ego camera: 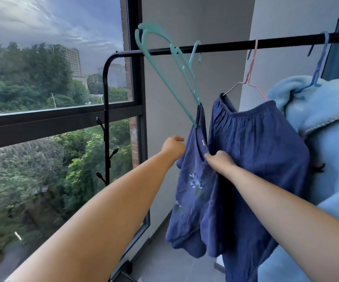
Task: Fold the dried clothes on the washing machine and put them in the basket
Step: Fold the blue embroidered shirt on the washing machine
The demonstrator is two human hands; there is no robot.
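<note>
Basically: left hand (173, 147) and right hand (220, 160) both grip the navy top (195, 200), caught on one arm of the tilted teal hanger (164, 78) on the rail (225, 44), so slide it down that arm, don't yank.

Lit by soft, overcast daylight through the window (52, 58) at the left of the frame. Spread evenly, leaving only faint, soft-edged shadows. Dimmed toward the grey wall (184, 88) at centre. Smeared with motion blur across the teal hanger (184, 67) at upper centre. Bowed by wide-angle distortion along the black rail (225, 44) near the top edge. Softened among the trees (22, 180) at lower left.
</note>
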